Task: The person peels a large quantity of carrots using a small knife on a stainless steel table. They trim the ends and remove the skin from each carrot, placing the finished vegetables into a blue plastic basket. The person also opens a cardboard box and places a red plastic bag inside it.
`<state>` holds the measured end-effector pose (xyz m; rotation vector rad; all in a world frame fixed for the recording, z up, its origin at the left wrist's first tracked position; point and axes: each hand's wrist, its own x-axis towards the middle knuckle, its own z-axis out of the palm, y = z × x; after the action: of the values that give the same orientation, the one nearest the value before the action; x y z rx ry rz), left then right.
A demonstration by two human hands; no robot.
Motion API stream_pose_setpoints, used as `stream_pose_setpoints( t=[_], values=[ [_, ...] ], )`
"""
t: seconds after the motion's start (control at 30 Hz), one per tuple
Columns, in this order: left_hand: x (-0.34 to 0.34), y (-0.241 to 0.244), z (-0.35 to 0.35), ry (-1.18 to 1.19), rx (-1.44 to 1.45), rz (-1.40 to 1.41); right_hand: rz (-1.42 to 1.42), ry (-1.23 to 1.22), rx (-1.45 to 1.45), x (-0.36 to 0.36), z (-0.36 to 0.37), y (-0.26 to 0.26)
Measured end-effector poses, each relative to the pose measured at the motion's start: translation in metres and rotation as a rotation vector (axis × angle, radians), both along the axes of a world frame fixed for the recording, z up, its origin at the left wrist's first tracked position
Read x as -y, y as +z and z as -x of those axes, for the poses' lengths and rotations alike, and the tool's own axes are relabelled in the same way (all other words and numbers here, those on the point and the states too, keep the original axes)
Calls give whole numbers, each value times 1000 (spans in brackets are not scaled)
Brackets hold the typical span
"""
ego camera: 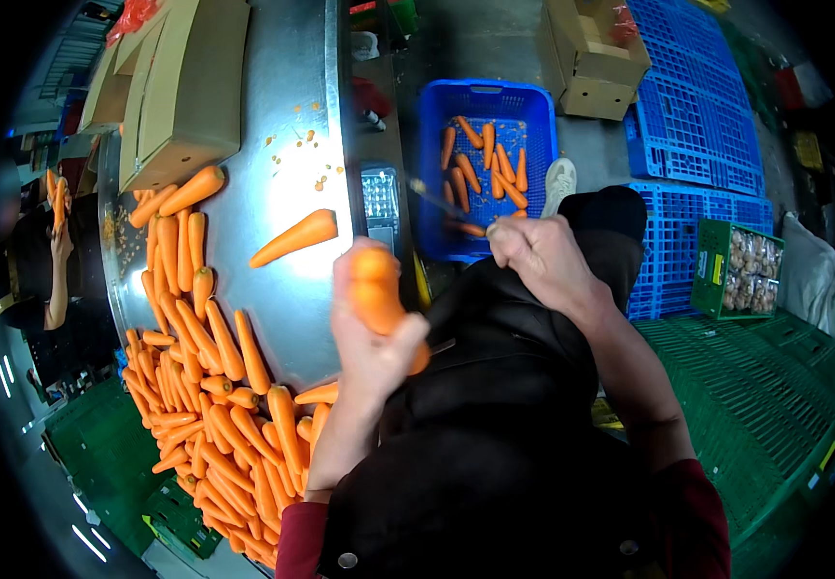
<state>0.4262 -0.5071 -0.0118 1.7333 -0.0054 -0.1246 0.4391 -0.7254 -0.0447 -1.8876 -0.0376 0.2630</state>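
Observation:
Carrots (pixel 374 286), apparently more than one and blurred, are gripped in my left hand (pixel 359 354) over the steel table's near edge. My right hand (pixel 544 257) is closed around a slim tool (pixel 441 200), probably a knife; motion blurs it and its handle is hidden in my fist. That tool extends over a blue plastic basket (pixel 425 145) on the floor, where several carrots (pixel 468 174) lie. One large carrot (pixel 294 237) rests alone on the steel table (pixel 283 65). A big pile of carrots (pixel 222 427) covers the table's lower left part.
Cardboard boxes (pixel 186 94) stand on the table, with cut carrot bits (pixel 309 136) nearby. Another person (pixel 59 253) holds carrots across the table. At right are blue pallets (pixel 700 108), a green crate of bagged produce (pixel 740 271) and green crates (pixel 758 383). A scale (pixel 380 195) sits beside the basket.

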Motion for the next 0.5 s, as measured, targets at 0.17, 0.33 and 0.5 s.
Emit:
stream_pose_setpoints(
  t=[0.17, 0.33, 0.5],
  values=[
    [-19, 0, -11, 229, -473, 1402, 41, -75, 83, -6, 2, -4],
    [-25, -20, -1, 402, -514, 1646, 30, 26, 358, -24, 13, -4],
    [-41, -39, 12, 452, -470, 1567, 123, 176, 474, -49, 12, -5]
  ],
)
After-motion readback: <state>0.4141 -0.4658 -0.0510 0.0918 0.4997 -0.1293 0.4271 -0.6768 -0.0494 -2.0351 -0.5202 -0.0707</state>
